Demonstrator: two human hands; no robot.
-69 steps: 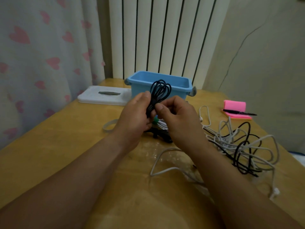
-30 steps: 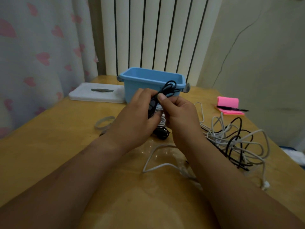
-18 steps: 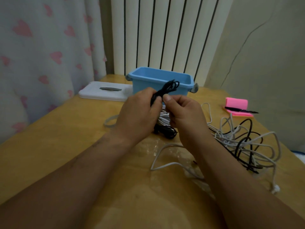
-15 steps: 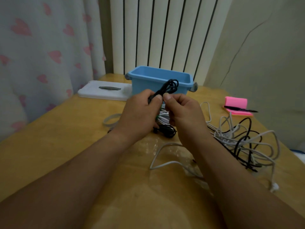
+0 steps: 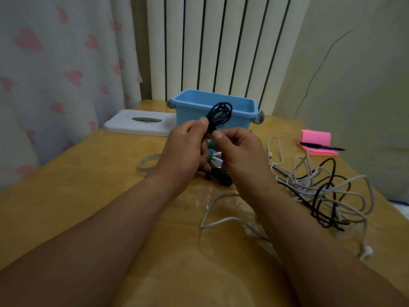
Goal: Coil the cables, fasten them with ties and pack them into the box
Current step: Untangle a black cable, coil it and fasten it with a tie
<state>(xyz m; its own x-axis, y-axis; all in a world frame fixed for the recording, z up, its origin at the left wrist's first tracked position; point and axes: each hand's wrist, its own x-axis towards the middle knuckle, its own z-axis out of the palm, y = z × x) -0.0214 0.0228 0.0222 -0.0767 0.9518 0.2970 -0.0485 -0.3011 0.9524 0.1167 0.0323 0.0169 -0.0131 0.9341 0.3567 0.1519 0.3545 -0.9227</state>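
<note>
A coiled black cable (image 5: 219, 115) stands up between my two hands, its loops in front of the blue box (image 5: 199, 111). My left hand (image 5: 186, 151) grips the bundle with thumb and curled fingers. My right hand (image 5: 238, 149) pinches it from the other side, thumb against the coil. Green ties (image 5: 211, 149) and white strands show in the gap below my hands. A small black coiled cable (image 5: 221, 177) lies on the table under them. A tangle of white and black cables (image 5: 327, 191) lies to the right.
A white lid (image 5: 141, 124) lies left of the blue box. A translucent band (image 5: 147, 162) lies on the wooden table (image 5: 77, 185). Pink sticky notes with a black pen (image 5: 318, 145) sit at the far right. A radiator and a curtain stand behind.
The black coil stays pinched between both hands. Its loops have opened out and stand more upright than half a second ago. The hands have barely moved.
</note>
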